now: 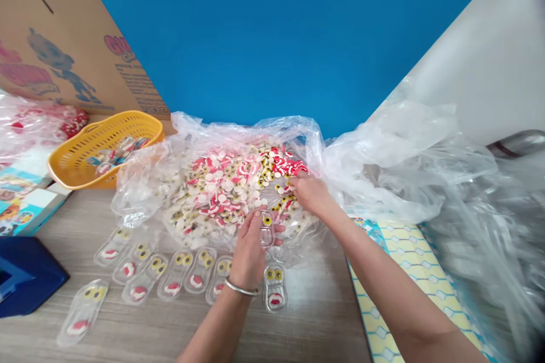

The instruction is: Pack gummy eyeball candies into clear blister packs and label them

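My left hand, with a silver bangle on its wrist, holds a clear plastic tray with one yellow-and-black eye piece in its top. Reaching into the open plastic bag, my right hand has its fingertips bent down among the small pieces; what they hold, if anything, is too small to name. Red, white and yellow pieces fill the bag. Several clear trays, each with two eyes and a red-and-white mouth, lie in a row on the table, one of them just right of my left wrist.
A yellow basket with small packs stands at the left, before a cardboard box. A dark blue holder sits at the left edge. Crumpled clear plastic and a yellow patterned sheet lie at the right.
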`<state>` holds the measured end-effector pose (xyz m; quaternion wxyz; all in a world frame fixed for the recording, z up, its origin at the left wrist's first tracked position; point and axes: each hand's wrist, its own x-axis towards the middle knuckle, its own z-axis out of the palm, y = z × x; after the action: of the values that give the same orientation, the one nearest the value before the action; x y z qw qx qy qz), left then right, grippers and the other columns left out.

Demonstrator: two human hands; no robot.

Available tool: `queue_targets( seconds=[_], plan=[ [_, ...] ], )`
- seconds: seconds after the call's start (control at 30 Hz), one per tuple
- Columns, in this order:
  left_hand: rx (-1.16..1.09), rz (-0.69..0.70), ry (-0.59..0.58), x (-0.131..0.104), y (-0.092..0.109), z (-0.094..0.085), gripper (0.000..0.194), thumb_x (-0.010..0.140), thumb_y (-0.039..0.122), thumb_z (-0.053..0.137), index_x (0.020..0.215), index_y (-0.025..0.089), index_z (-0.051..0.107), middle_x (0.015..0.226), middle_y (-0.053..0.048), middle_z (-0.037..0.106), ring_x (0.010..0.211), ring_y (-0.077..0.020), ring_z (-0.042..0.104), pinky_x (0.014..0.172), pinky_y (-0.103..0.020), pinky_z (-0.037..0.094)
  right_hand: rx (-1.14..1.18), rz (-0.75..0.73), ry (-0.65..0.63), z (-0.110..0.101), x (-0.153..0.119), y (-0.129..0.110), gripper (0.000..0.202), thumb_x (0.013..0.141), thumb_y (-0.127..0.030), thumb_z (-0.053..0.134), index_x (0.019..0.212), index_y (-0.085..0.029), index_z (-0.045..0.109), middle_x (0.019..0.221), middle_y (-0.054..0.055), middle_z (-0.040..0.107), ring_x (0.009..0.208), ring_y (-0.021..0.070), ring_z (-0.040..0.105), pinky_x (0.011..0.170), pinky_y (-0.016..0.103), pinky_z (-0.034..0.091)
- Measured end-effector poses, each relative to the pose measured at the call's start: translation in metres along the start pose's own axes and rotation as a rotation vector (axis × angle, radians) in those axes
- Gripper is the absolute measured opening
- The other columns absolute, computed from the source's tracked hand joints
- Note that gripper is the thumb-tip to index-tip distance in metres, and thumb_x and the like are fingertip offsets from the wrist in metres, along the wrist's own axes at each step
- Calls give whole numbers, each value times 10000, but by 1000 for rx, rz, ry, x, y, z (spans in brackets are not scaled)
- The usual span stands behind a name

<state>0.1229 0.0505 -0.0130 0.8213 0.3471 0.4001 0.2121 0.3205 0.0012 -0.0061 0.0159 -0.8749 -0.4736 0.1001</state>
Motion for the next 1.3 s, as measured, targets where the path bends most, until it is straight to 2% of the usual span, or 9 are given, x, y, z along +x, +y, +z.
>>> queue_targets(
  seconds=[0.23,0.33,0.47,0.57,0.67,0.77,0.87,1.13,1.3],
  plan=[
    [-76,-13,-34,0,0,-1,546,826,524,701,1220,156,609,1125,-151,709,931,-257,728,733,-340,602,209,2,101,5,5,10,159,881,-121,511,908,-189,652,997,72,685,907,181,641,764,268,460],
    [-123,-56,-55,-3,1,1,472,867,479,671,1210,161,607,1144,-153,706,959,-268,728,767,-369,610,690,20,168,5,-11,11,51,847,-218,555,857,-193,598,803,4,656,713,143,613,652,246,476],
    [-171,-112,-111,-13,1,6,411,893,441,646,1189,159,603,1190,-157,690,974,-279,728,791,-398,615,1197,-1,153,6,-48,3,211,794,-378,642,901,-207,581,764,-15,641,631,137,603,528,230,466],
    [-166,-82,-126,-21,-3,8,453,849,459,707,1187,177,601,1232,-149,673,1000,-283,720,818,-406,613,1140,39,242,9,-58,-3,146,802,-331,625,874,-211,583,770,-8,644,672,142,618,580,242,495],
    [-150,-54,-124,-26,-8,8,449,813,464,745,1148,193,619,1258,-142,665,1008,-287,715,826,-414,610,941,88,330,9,-40,-4,137,856,-227,532,976,-200,594,914,32,691,782,156,663,692,273,530],
    [-149,-56,-109,-27,-10,7,399,824,465,732,1109,203,637,1246,-131,675,1006,-286,714,809,-403,612,514,13,250,5,-13,-1,252,894,-119,446,1044,-178,640,1038,76,700,931,180,668,838,303,508],
    [-145,-56,-90,-25,-10,6,412,831,480,724,1114,194,635,1230,-125,681,1006,-282,713,799,-383,613,291,-59,137,5,3,-1,221,855,-80,517,920,-170,708,1013,110,694,971,234,655,883,325,465],
    [-215,-108,-102,-21,-5,4,324,948,420,577,1131,157,627,1173,-131,693,1026,-263,708,859,-385,596,232,-62,114,2,1,-3,223,864,-61,493,946,-156,677,1051,121,668,969,222,623,860,300,430],
    [-267,-112,-179,-28,-3,3,317,975,412,548,1138,155,637,1189,-127,688,1045,-260,690,868,-379,584,677,-136,134,-16,-65,-17,89,880,-149,530,918,-181,604,865,19,667,777,158,603,709,251,451]
  ],
)
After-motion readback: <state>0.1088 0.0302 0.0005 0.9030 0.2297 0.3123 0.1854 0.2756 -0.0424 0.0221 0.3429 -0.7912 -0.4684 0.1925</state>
